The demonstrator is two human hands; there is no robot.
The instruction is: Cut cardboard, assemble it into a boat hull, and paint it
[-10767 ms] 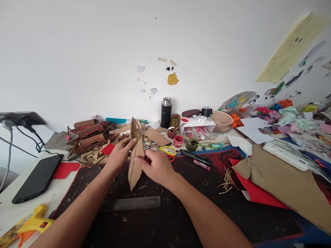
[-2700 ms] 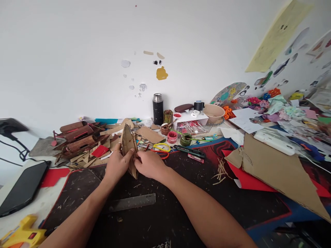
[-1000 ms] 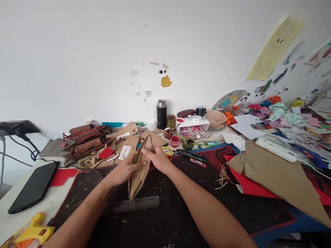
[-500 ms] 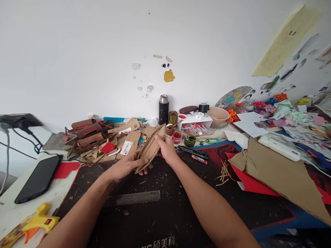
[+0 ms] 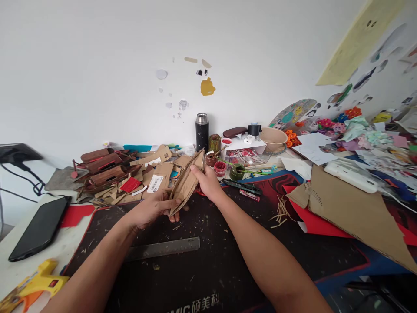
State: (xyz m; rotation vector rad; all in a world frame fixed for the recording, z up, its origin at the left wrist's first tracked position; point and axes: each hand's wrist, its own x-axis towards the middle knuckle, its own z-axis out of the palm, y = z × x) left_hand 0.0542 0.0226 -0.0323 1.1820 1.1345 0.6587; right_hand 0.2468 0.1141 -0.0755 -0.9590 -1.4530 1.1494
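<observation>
Between my hands is a small boat-shaped cardboard piece (image 5: 186, 186) with raised sides, tilted and held above the dark mat (image 5: 169, 278). My left hand (image 5: 156, 208) grips its near lower end, thumb on the inside and fingertips showing underneath. With my right hand (image 5: 205, 178) I hold the far upper end, thumb pressed on the inner face; the other fingers are mostly hidden. Below the cardboard piece lies a clear ruler (image 5: 166, 248). Behind it is a heap of cardboard scraps (image 5: 153, 169), with brown-painted boat-like models (image 5: 106, 163) at its left.
A yellow glue gun (image 5: 42, 282) and a black phone (image 5: 41, 228) lie at left. Behind the hands stand a black thermos (image 5: 202, 135) and paint jars (image 5: 220, 168). A utility knife (image 5: 243, 187), thin twigs (image 5: 280, 212) and a large cardboard sheet (image 5: 355, 213) are at right.
The view has shifted slightly, so the background sits a little higher and further left. Both hands keep their hold on the cardboard piece, which has turned slightly.
</observation>
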